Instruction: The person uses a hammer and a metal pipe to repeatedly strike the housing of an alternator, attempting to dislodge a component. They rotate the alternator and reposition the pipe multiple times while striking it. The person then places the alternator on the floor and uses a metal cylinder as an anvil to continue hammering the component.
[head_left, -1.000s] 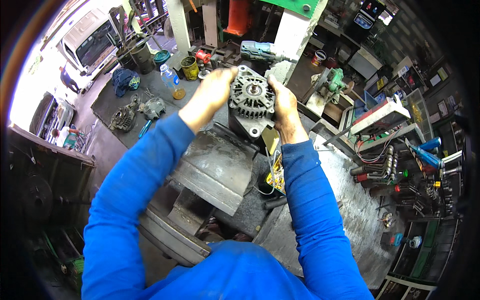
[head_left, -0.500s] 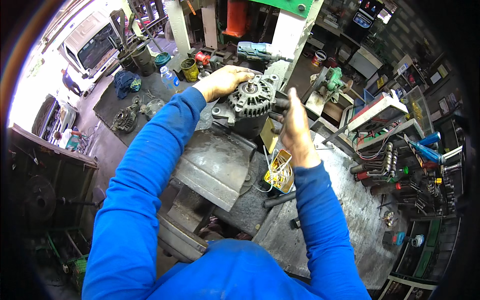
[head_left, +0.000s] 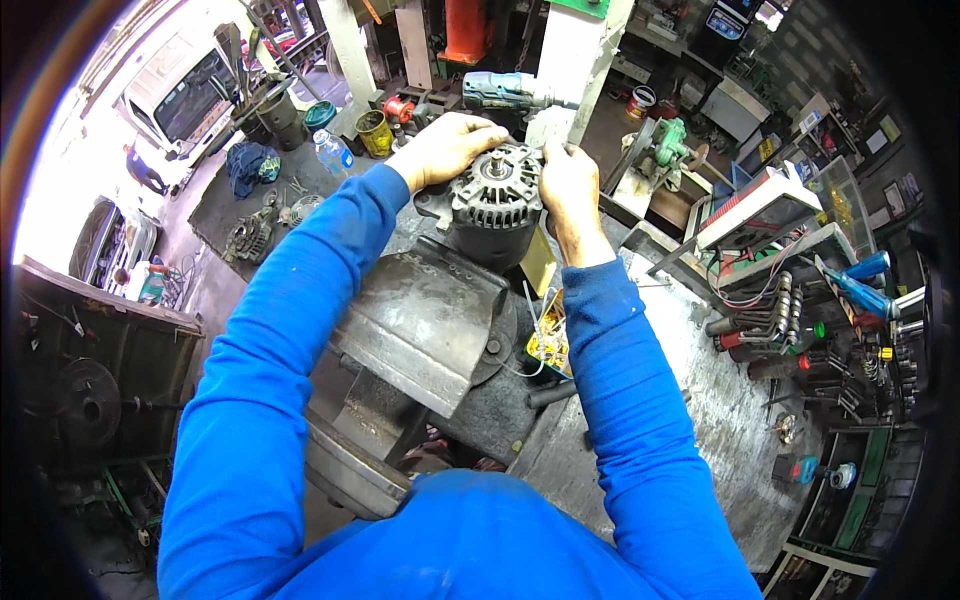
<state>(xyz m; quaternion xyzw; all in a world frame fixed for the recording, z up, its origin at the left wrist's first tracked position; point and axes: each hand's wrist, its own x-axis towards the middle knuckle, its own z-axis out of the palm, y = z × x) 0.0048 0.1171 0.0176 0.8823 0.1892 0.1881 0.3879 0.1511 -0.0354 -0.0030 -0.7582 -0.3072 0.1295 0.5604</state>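
Observation:
An alternator (head_left: 497, 208) with a slotted metal housing and a shaft pointing up stands upright beyond a bench vise (head_left: 430, 318). A dark cylinder lies beneath its housing; I cannot tell whether that is a part of it or a support. My left hand (head_left: 447, 150) curls over the alternator's far left edge, its fingertips partly hidden. On the other side, my right hand (head_left: 572, 198) is closed against the housing, thumb near the top and the other fingers mostly out of sight. Both hands grip it at once.
A yellow box (head_left: 552, 352) of small parts and a pale cable sits right of the vise. An impact wrench (head_left: 505, 92) lies beyond the alternator. Left are a water bottle (head_left: 333, 153) and a yellow can (head_left: 374, 133). Drill bits (head_left: 786, 310) and tools crowd the right.
My right hand, held open beside the alternator before, has come in and closed on its right side. My left hand stays on the left edge. The view has shifted slightly.

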